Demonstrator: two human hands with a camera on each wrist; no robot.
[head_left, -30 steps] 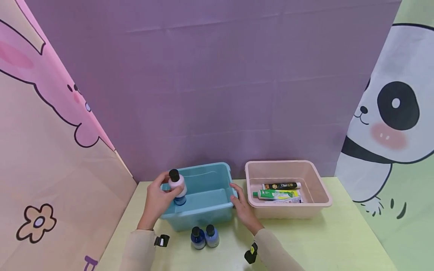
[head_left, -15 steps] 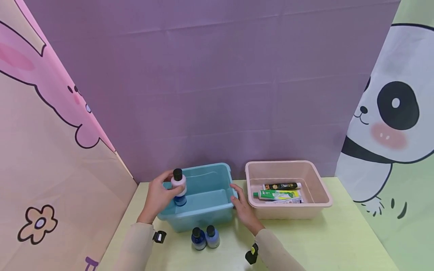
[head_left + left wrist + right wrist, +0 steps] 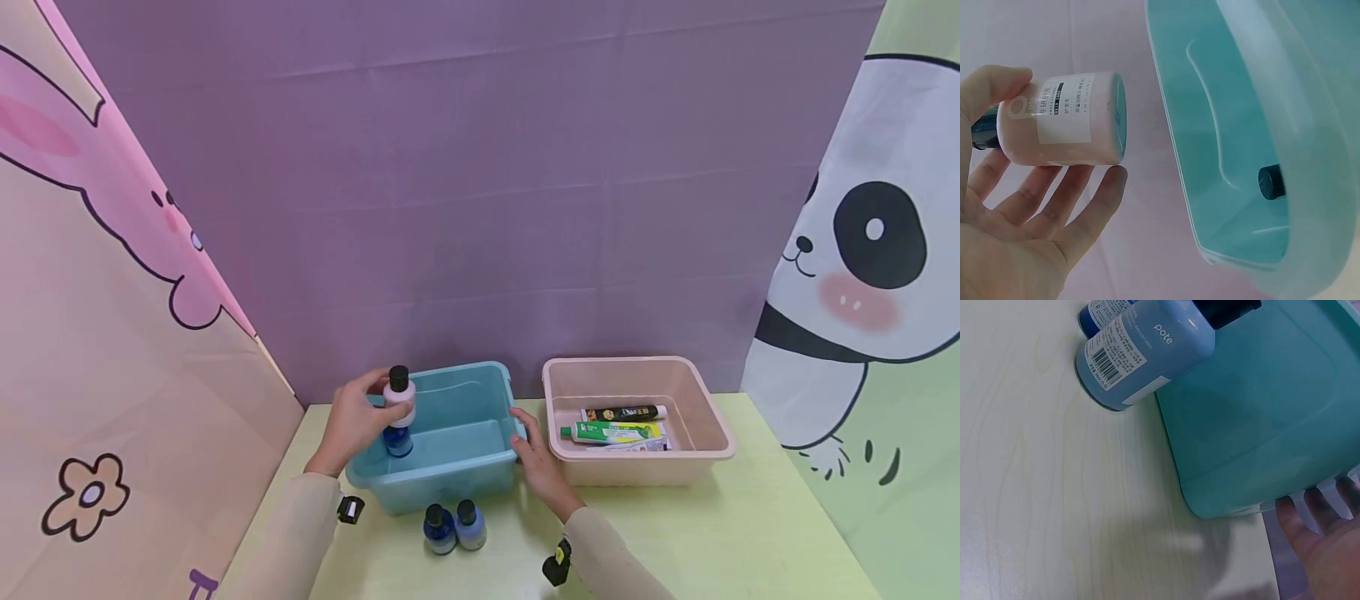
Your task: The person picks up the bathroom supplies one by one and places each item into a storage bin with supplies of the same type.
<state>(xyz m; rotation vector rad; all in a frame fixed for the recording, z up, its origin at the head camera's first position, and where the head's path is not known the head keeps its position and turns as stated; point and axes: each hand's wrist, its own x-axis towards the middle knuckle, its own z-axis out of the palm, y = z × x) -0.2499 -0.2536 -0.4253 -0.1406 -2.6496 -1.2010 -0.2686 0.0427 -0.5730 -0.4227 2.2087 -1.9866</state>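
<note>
My left hand (image 3: 354, 421) holds a pink bottle (image 3: 400, 397) with a black cap, above the left end of the teal bin (image 3: 450, 479). In the left wrist view, the thumb and fingers are around this pink bottle (image 3: 1054, 119), which has a white label. Under it, a dark blue bottle (image 3: 397, 443) stands inside the bin; the left wrist view shows only a black cap (image 3: 1270, 182) there. My right hand (image 3: 542, 462) grips the bin's right rim. In the right wrist view, its fingertips (image 3: 1286, 505) sit beneath the rim edge.
A dark blue bottle (image 3: 439, 529) and a light blue bottle (image 3: 471, 525) stand side by side before the bin. To the right, a pink bin (image 3: 637, 471) contains several tubes, among them a green one (image 3: 607, 431) and a black one (image 3: 622, 412). A purple curtain (image 3: 480, 183) hangs behind.
My left hand has shifted slightly right and up with the pink bottle, uncovering more of the dark blue bottle inside the bin. My right hand stays on the rim.
</note>
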